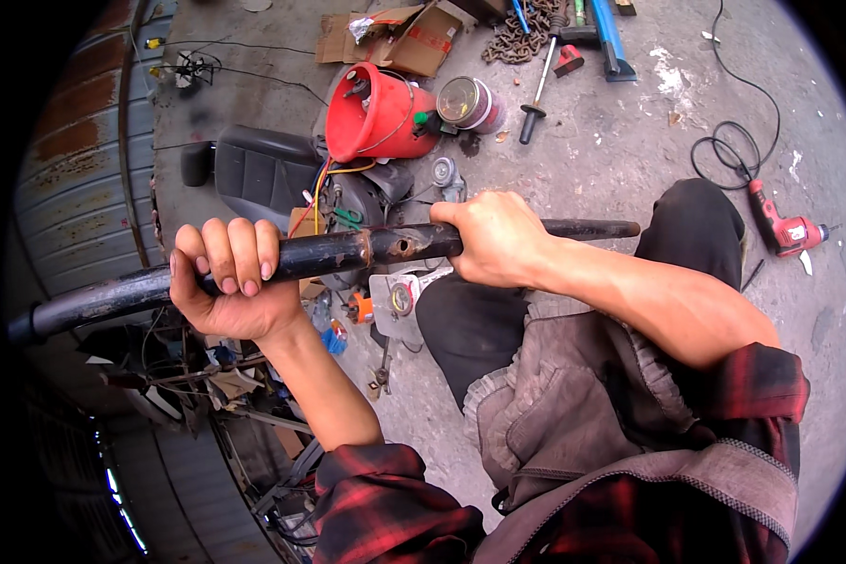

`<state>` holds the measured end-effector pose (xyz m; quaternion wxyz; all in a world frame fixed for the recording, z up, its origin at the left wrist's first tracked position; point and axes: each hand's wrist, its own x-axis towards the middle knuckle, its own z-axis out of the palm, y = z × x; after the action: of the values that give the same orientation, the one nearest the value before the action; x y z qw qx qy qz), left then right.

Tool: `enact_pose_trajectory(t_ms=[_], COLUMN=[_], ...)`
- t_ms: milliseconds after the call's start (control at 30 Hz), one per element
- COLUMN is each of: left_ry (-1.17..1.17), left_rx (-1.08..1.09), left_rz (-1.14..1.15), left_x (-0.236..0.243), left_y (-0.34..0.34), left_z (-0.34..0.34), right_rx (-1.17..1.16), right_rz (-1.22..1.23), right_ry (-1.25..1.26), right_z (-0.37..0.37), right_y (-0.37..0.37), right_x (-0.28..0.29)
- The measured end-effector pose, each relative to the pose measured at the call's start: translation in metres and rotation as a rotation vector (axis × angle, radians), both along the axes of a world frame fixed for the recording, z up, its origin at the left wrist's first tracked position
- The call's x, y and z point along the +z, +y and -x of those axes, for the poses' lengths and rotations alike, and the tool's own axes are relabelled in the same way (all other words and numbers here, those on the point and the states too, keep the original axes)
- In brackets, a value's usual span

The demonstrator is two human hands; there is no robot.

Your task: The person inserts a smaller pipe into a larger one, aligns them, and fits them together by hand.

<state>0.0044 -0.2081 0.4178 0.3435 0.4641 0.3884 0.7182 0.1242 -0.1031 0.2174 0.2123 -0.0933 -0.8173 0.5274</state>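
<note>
A long black metal pipe (329, 252) with worn, chipped paint stretches across in front of me, held up above the floor. Its surface shows a rusty band and a small hole between my hands. From below, my left hand (230, 277) wraps its fingers over the pipe on the left. My right hand (498, 240) grips it nearer its thinner right end, knuckles upward. The pipe's left end has a thicker dark collar and runs toward the picture's dark rim. Whether anything is fixed to that end cannot be made out.
A red bucket (376, 113) lies tilted beside a can (468, 103) and a dark car seat (263, 169). Rusty chain (522, 33) and cardboard (414, 42) lie farther off. At right is a corded red drill (785, 224). Metal clutter and a corrugated wall (85, 197) stand at left.
</note>
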Motion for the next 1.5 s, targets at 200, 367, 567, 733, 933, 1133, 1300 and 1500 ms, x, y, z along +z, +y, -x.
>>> enact_pose_trajectory(t_ms=[200,367,567,733,933,1133,1300,1500], left_ry=[-0.002,0.051,0.116,0.056,0.041,0.028,0.023,0.096], left_rx=[0.011,0.044,0.08,0.12,0.054,-0.051,-0.025,0.183], left_rz=[0.006,0.015,-0.008,-0.054,0.021,0.024,0.072,0.213], left_x=[0.0,-0.004,-0.023,-0.065,-0.103,-0.106,-0.131,-0.187], left_y=[0.001,-0.002,0.004,0.021,0.035,0.04,0.052,0.034], left_z=[0.0,-0.003,-0.005,-0.009,-0.015,-0.012,-0.009,0.007], right_rx=[0.001,0.008,-0.001,-0.047,-0.06,-0.034,-0.037,0.04], right_rz=[0.015,0.014,0.002,0.161,0.195,0.182,0.027,-0.153], right_ry=[-0.001,-0.024,-0.058,-0.058,-0.014,-0.077,-0.202,-0.327], right_z=[-0.001,-0.001,0.014,0.023,0.034,0.021,0.013,0.025], right_y=[0.0,-0.001,-0.007,-0.004,-0.002,0.001,0.018,0.018], right_x=[-0.001,-0.001,-0.017,-0.056,-0.113,-0.108,-0.095,-0.087])
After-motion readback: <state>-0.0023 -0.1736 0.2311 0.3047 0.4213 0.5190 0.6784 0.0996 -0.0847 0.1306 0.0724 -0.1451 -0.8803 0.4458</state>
